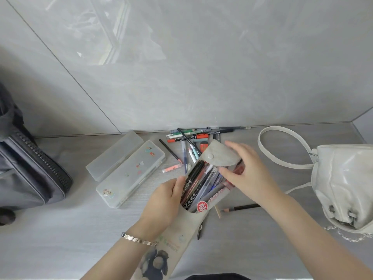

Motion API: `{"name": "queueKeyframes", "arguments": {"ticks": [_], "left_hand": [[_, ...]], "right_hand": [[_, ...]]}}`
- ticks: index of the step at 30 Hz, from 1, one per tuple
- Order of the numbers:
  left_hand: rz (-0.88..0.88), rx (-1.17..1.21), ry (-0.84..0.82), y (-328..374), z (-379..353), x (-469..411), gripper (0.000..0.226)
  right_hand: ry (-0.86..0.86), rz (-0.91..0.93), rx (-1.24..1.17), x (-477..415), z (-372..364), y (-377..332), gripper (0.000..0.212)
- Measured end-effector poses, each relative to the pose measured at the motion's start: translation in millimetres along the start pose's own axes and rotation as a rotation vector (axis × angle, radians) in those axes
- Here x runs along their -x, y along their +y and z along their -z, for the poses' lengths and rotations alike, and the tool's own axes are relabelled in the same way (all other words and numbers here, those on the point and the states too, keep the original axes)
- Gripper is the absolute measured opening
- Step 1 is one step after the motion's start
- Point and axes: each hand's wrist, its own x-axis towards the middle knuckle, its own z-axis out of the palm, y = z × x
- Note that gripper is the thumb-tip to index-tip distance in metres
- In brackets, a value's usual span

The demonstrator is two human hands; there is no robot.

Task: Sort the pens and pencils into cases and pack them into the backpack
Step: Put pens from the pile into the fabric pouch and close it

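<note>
A long grey fabric pen pouch [177, 233] lies in front of me with its snap flap [219, 156] folded back. Several pens and markers [199, 182] stick out of its mouth. My left hand [164, 201] grips the pouch's left edge near the opening. My right hand [246, 168] rests on the pens at the pouch's right side, fingers bent around them under the flap. A pile of loose pens and pencils [193, 138] lies against the wall behind the pouch. Two frosted plastic cases [129, 168] lie shut to the left.
A dark grey backpack [26, 170] with an open zipper stands at the far left. A white shoulder bag [343, 182] with a strap sits at the right. A dark pencil [240, 208] and a small stick lie under my right forearm. The wall closes off the back.
</note>
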Motion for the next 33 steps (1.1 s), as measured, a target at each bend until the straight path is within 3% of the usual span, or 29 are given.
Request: {"name": "queueKeyframes", "arguments": {"ticks": [3,6,10,14,18,21,24,27,29,33], "left_hand": [[-0.016,-0.017,-0.025,-3,1,2,0.056],[-0.027,-0.001,-0.040,-8,3,7,0.053],[0.010,0.015,-0.029,-15,0,11,0.056],[0.113,0.041,0.006,-17,-5,13,0.050],[0.139,0.023,0.017,-15,-4,11,0.048],[0.138,-0.019,0.018,-12,-3,10,0.048],[0.125,-0.033,0.019,-9,-4,11,0.050],[0.126,-0.003,0.044,-6,-4,12,0.053],[0.108,-0.017,0.058,-3,-2,13,0.051],[0.070,-0.070,0.093,0,0,15,0.052]], "right_hand": [[0.082,-0.003,0.020,-3,0,4,0.014],[0.229,-0.191,-0.074,-12,4,12,0.045],[0.359,-0.397,-0.144,-16,5,17,0.034],[0.156,-0.444,0.000,-5,-5,10,0.028],[0.067,-0.405,0.212,5,-11,1,0.038],[-0.010,-0.381,0.152,9,-11,-8,0.040],[-0.112,-0.296,0.006,9,-12,-12,0.025],[-0.027,-0.119,-0.022,8,-13,-12,0.008],[0.059,-0.021,0.115,7,-14,-12,0.020],[-0.030,0.005,0.235,4,-12,-12,0.039]]}}
